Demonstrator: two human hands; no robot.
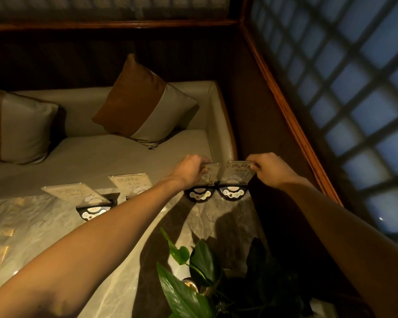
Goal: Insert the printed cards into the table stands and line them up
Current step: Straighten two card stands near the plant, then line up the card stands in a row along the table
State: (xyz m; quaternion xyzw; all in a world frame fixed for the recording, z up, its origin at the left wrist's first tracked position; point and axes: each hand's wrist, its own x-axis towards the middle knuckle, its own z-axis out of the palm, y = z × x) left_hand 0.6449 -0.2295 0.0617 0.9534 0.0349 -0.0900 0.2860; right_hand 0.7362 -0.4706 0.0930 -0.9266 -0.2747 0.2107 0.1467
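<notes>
Lined up along the far edge of the marble-patterned stone table (55, 226): four clear acrylic card stands on black half-round bases (92, 211), the two at the right end (233, 192) touching. Behind that edge, a cushioned bench seat (101, 157) carrying two-tone square pillows (145, 104). Near the near right corner, a broad-leaved green potted plant (193, 283).

The left forearm (115, 226) hides the second stand's (133, 187) base.

Both hands (190, 167) (268, 167) outstretched, pinching.
</notes>
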